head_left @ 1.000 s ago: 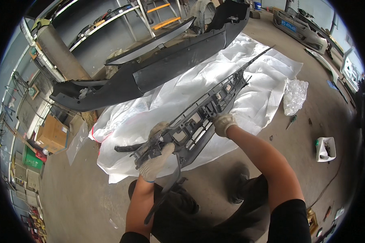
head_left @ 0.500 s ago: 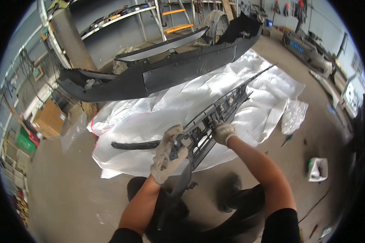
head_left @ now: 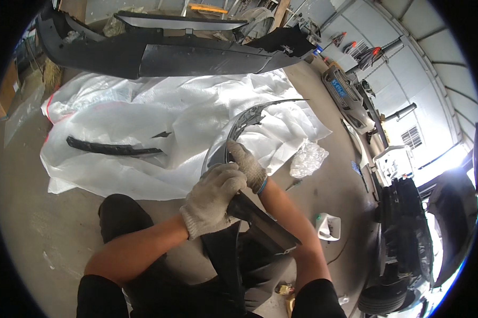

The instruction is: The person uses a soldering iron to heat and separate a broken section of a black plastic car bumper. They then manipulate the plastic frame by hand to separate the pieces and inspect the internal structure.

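L hand (head_left: 213, 197) & R hand (head_left: 248, 165) tight on blk trim pc (head_left: 264, 226), white sheet (head_left: 188, 116) on grey flr (head_left: 64, 233), bumper (head_left: 188, 59) beyond.

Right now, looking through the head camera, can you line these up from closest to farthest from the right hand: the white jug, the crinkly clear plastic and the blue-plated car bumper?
From the right hand:
1. Clear plastic: just off to the right.
2. White jug: lower right.
3. Blue-plated car bumper: upper right, way back.
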`<act>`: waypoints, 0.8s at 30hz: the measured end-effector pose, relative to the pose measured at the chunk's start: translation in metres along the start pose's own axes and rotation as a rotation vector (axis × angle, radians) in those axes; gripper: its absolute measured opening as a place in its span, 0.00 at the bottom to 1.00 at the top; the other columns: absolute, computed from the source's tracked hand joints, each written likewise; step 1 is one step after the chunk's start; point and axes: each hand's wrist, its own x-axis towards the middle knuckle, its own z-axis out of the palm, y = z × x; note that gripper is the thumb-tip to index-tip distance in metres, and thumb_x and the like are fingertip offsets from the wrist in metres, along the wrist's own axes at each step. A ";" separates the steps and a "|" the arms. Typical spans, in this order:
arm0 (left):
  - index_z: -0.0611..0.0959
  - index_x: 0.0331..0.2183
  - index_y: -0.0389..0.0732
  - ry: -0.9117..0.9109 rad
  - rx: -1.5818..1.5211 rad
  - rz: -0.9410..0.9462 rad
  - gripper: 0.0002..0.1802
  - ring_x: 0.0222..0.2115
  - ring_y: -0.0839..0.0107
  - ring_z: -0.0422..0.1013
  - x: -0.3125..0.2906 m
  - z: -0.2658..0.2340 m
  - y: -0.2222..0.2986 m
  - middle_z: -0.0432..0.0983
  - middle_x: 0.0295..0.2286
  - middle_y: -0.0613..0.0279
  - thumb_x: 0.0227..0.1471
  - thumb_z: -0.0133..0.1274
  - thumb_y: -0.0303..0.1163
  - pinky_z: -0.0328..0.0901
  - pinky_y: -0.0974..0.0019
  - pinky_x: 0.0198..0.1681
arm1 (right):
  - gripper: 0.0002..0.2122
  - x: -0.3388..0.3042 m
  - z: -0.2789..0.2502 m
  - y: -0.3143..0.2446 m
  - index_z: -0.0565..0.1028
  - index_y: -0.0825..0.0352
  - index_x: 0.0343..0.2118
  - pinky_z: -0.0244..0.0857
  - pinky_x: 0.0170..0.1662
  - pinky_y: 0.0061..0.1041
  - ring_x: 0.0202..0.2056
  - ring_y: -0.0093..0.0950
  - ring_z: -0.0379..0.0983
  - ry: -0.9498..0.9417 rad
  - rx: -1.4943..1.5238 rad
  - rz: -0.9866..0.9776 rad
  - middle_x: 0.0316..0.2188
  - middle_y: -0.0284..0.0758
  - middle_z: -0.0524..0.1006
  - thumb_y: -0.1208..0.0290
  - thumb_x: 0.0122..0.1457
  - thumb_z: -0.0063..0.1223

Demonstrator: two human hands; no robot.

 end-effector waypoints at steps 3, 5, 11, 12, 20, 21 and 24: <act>0.75 0.42 0.45 -0.004 -0.056 0.012 0.28 0.52 0.51 0.69 -0.003 0.006 0.003 0.74 0.44 0.59 0.38 0.70 0.34 0.62 0.50 0.58 | 0.15 -0.004 -0.005 -0.005 0.76 0.66 0.44 0.66 0.50 0.33 0.43 0.35 0.71 -0.131 -0.377 -0.261 0.38 0.36 0.77 0.61 0.60 0.53; 0.74 0.43 0.45 -0.045 -0.009 0.052 0.33 0.52 0.53 0.67 -0.005 0.006 -0.002 0.71 0.44 0.59 0.36 0.71 0.42 0.62 0.49 0.56 | 0.13 -0.006 -0.009 -0.006 0.77 0.63 0.43 0.66 0.51 0.35 0.44 0.39 0.70 -0.200 -0.568 -0.388 0.41 0.36 0.77 0.66 0.56 0.55; 0.71 0.53 0.44 -0.112 -0.004 0.009 0.47 0.56 0.49 0.64 -0.010 0.001 -0.002 0.66 0.52 0.54 0.34 0.73 0.52 0.59 0.46 0.60 | 0.13 -0.007 -0.012 -0.016 0.79 0.57 0.44 0.67 0.52 0.36 0.48 0.41 0.69 -0.257 -0.621 -0.378 0.44 0.34 0.76 0.71 0.54 0.52; 0.70 0.55 0.43 -0.139 -0.005 -0.006 0.50 0.57 0.48 0.63 -0.010 -0.001 -0.001 0.65 0.53 0.53 0.34 0.73 0.53 0.59 0.46 0.61 | 0.14 -0.007 -0.012 -0.017 0.79 0.57 0.44 0.67 0.52 0.37 0.49 0.41 0.69 -0.262 -0.630 -0.358 0.44 0.34 0.76 0.70 0.54 0.52; 0.64 0.60 0.39 -0.375 0.021 -0.229 0.60 0.59 0.43 0.61 0.000 -0.028 -0.014 0.63 0.58 0.43 0.30 0.76 0.50 0.58 0.49 0.63 | 0.12 -0.004 -0.017 0.011 0.77 0.67 0.41 0.70 0.31 0.26 0.30 0.28 0.74 -0.169 -0.140 -0.318 0.33 0.37 0.77 0.67 0.58 0.54; 0.64 0.60 0.38 -0.380 0.038 -0.220 0.59 0.59 0.43 0.62 -0.001 -0.027 -0.015 0.63 0.58 0.43 0.31 0.76 0.51 0.58 0.49 0.63 | 0.12 -0.006 -0.016 0.011 0.77 0.69 0.41 0.69 0.27 0.24 0.27 0.26 0.74 -0.134 0.018 -0.218 0.32 0.36 0.77 0.66 0.58 0.54; 0.63 0.60 0.37 -0.385 0.076 -0.180 0.59 0.59 0.44 0.62 -0.005 -0.024 -0.020 0.62 0.58 0.42 0.34 0.74 0.53 0.57 0.49 0.64 | 0.11 -0.007 -0.021 0.005 0.77 0.69 0.41 0.69 0.30 0.25 0.29 0.27 0.74 -0.126 -0.007 -0.172 0.33 0.37 0.76 0.68 0.59 0.53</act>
